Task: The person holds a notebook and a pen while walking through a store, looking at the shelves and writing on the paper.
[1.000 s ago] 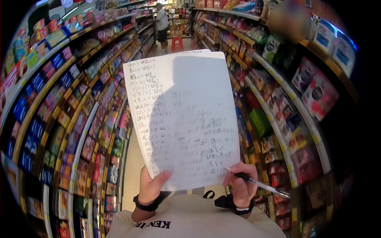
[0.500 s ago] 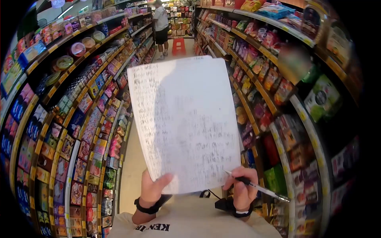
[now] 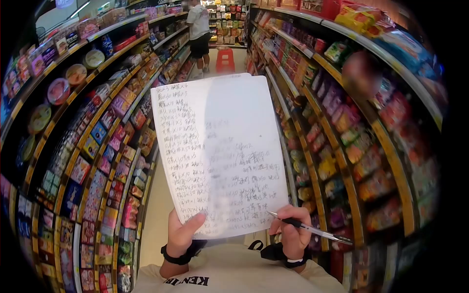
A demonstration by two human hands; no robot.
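In front of me I see a white sheaf of paper, tilted and covered in handwritten lines, densest down its left side. My left hand grips its lower left corner, thumb on top and the other fingers hidden behind. At the lower right corner, my right hand is closed round a ballpoint pen with a clear barrel and black grip. The pen's tip points left and overlaps the lower right of the page. Dark bands circle both wrists.
Shelves of packaged snacks line the aisle's left side, and shelves of bagged goods its right. Farther along, a person in a pale shirt and dark shorts stands beside a red stool. More stocked shelves close the far end.
My view has shifted forward along the aisle, with the shelves sliding past. The paper and both hands sit slightly farther left, and the handwriting looks sharper. Both grips stay the same.
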